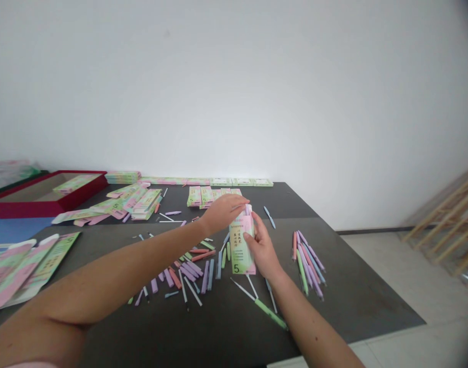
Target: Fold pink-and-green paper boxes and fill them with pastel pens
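My right hand point(263, 249) grips a small pink and green paper box point(239, 248) by its right side, thumb on the printed front. The box stands upright above the table, a large 5 at its lower corner. At its open top, the ends of purple pens point(248, 210) show. My left hand point(223, 212) reaches over from the left, its fingers drawn together at that opening; what they pinch, if anything, is hidden. Below the box lie a green pen point(270, 313) and thin white refills point(243, 289). Loose purple pen parts point(190, 271) are scattered to the left.
A bundle of coloured pens point(309, 263) lies right; a blue pen point(270, 217) lies farther back. Filled-looking boxes point(194, 196) stand behind my hands. Flat cartons point(38, 266) and a red tray point(27, 208) are left. The table point(356, 296) ends at right; a wall point(234, 92) stands behind.
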The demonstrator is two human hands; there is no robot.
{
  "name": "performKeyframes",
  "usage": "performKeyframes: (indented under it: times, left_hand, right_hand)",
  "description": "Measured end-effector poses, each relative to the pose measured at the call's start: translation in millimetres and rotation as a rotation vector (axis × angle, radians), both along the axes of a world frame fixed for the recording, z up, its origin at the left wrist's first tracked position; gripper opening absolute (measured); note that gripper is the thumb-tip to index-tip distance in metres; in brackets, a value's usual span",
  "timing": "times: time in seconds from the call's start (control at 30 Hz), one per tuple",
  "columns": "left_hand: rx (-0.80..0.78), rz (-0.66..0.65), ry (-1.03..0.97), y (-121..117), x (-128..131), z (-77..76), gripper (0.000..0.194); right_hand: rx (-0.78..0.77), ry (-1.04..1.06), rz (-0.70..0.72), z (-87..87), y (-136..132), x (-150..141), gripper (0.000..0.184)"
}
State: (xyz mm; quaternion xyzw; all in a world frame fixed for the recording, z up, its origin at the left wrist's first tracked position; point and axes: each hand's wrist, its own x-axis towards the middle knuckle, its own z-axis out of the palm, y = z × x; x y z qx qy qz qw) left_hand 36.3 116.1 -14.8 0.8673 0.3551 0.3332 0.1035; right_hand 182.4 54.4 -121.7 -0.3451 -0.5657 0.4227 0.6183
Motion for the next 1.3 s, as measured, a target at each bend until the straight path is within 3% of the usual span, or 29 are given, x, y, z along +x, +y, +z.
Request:
performKeyframes:
  times: [0.2,0.4,0.5,0.63,0.7,0.8,0.97,1.03,1.13,1.3]
  left_hand:
    - [-0.033,0.235,-0.085,-17,0,13.5,0.032]
    - [-0.246,0.168,-0.075,-24,8,7.4,0.035]
    - [-0.337,0.175,-0.168,-16,7,11.5,0.042]
    - [-0.317,0.322,-0.387,12,-13,30.8,0.053]
    - [-0.343,0.37,-0.419,27,-23,32.5,0.056]
    - [-0.495,0.343,-0.306,35,-24,9.2,0.051]
    - [-0.709,0.208,0.027,15,5,-63.1,0.045]
    - [-0.725,0.185,0.104,9,14,-81.4,0.042]
    - [-0.685,0.181,0.128,7,19,-86.3,0.038]
    - [-0.51,0.123,-0.067,-19,14,-55.0,0.041]
  right_hand:
    - [0.072,-0.127,-0.097,-4.9,-3,11,0.066]
    - [0.101,-0.297,-0.102,2.7,-8,12,0.06]
    - [0.088,-0.264,-0.083,0.9,-8,10,0.06]
    - [0.051,-0.207,-0.074,-6.7,-16,19,0.059]
    - [0.017,-0.142,-0.083,-6.9,-23,29,0.06]
    - [-0.031,-0.001,-0.132,-0.8,-32,47,0.064]
    - [-0.098,0.131,-0.165,11.6,-35,63,0.071]
    - [-0.121,0.138,-0.148,14.7,-35,60,0.07]
    - [-0.13,0.157,-0.118,18.2,-39,53,0.068]
    - [-0.084,0.193,-0.043,21.5,-52,45,0.064]
